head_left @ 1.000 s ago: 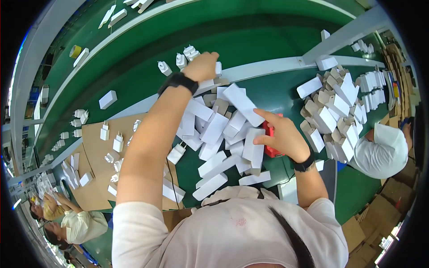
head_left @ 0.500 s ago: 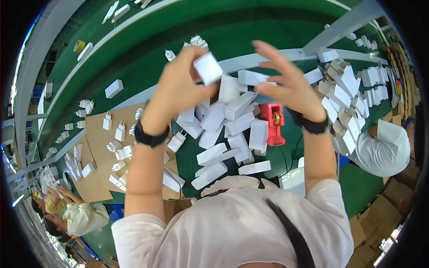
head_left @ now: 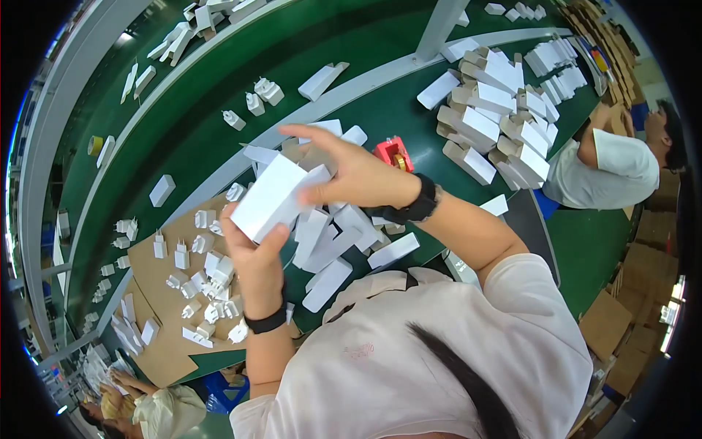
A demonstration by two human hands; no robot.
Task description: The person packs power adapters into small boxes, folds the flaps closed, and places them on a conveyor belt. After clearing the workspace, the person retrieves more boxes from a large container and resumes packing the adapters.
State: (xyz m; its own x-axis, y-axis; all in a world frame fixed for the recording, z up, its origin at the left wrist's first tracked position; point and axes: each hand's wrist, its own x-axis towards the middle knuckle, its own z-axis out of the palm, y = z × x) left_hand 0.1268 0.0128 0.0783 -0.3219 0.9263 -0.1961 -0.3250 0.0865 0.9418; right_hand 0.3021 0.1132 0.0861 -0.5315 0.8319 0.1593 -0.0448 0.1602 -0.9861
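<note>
A white cardboard box (head_left: 269,196) is held tilted over the pile of boxes. My left hand (head_left: 256,256) is closed round its lower end, thumb on the near side. At its upper right end, my right hand (head_left: 358,174) has its thumb against the box and its index finger stretched over the top. A greyish flap shows between these fingers, slightly blurred. Beneath both hands lie several loose white boxes (head_left: 329,282). Beyond my right hand stands a red tape dispenser (head_left: 393,152) with a yellowish roll.
White plug chargers (head_left: 212,282) lie on brown cardboard (head_left: 157,322) to the left. More chargers (head_left: 268,91) sit on the green conveyor (head_left: 212,66). Open-ended white boxes (head_left: 475,110) are heaped at the right, near another person (head_left: 607,168). A grey post (head_left: 439,29) rises at the back.
The view has turned toward the right. Both hands have come closer together, and my right hand, empty and spread before, is now on the box with my left.
</note>
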